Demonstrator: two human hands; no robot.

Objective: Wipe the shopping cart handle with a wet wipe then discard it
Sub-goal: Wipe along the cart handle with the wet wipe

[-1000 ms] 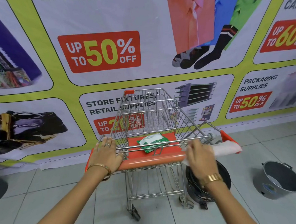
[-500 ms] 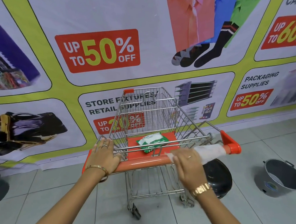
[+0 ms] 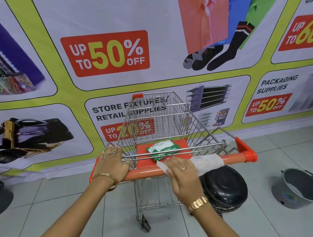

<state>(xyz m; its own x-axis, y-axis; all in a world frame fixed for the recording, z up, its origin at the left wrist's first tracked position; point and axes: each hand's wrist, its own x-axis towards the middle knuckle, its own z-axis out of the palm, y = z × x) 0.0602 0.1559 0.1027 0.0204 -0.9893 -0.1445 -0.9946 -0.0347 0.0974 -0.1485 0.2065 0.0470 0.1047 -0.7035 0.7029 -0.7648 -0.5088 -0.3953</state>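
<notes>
A wire shopping cart [image 3: 159,118] stands in front of me with an orange handle [image 3: 234,158] across its near end. My left hand [image 3: 111,164] grips the handle's left end. My right hand [image 3: 181,174] presses a white wet wipe [image 3: 207,162] flat onto the handle near its middle; the wipe drapes over the bar to the right of my fingers. A green and white wipes pack [image 3: 162,148] lies on the orange child seat inside the cart.
A black lidded bin [image 3: 225,187] stands on the tiled floor under the handle's right side. A grey metal bucket [image 3: 301,187] sits tilted further right. A large printed banner [image 3: 106,53] covers the wall behind the cart.
My right hand has slid the wipe leftward along the handle, from its right end toward the middle. The left hand has kept its hold on the left end.
</notes>
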